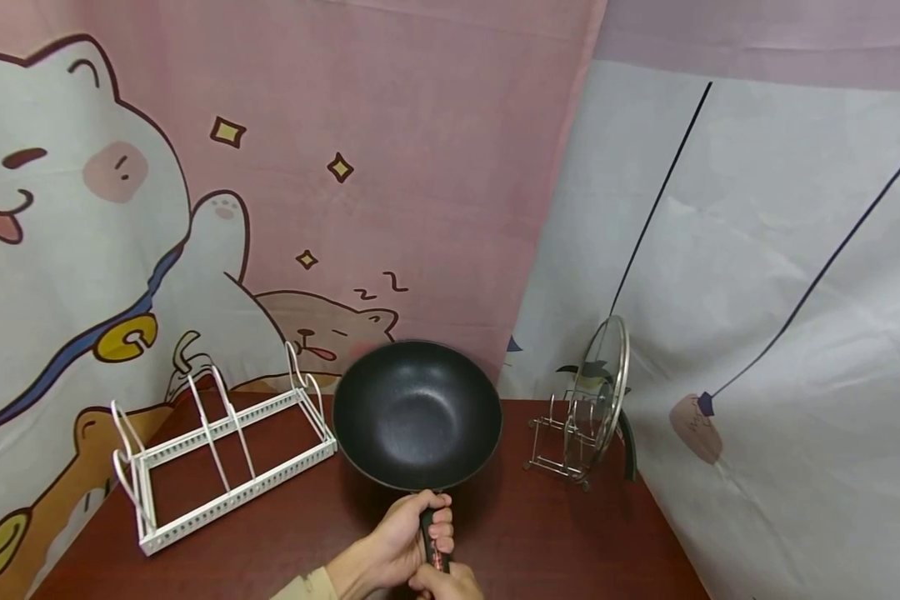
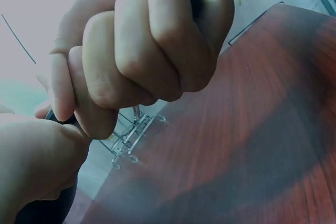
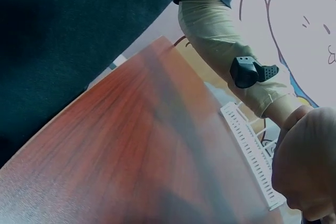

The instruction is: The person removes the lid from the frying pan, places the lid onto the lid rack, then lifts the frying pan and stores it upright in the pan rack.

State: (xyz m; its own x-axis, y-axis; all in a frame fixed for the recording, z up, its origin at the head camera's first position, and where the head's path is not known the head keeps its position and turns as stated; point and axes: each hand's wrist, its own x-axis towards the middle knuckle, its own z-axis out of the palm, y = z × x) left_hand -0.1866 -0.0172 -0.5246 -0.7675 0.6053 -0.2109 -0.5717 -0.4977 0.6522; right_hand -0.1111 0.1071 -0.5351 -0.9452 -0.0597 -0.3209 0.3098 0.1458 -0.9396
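Note:
A black wok (image 1: 420, 421) is raised over the table, tilted so its hollow inside faces the head camera. Close to the pan, my left hand (image 1: 405, 533) grips its dark handle (image 1: 429, 533). Lower on that same handle, my right hand (image 1: 450, 582) has its fingers wrapped around the end, as the left wrist view shows with the curled fingers (image 2: 152, 45). Part of the wok (image 2: 50, 205) peeks out below the left hand in that view.
On the left of the table stands a white rack (image 1: 232, 492) with upright dividers. At the right, a small wire rack (image 1: 562, 450) holds a glass lid (image 1: 617, 392) on edge. The reddish-brown table (image 1: 555, 542) meets printed cloth walls (image 1: 435, 167).

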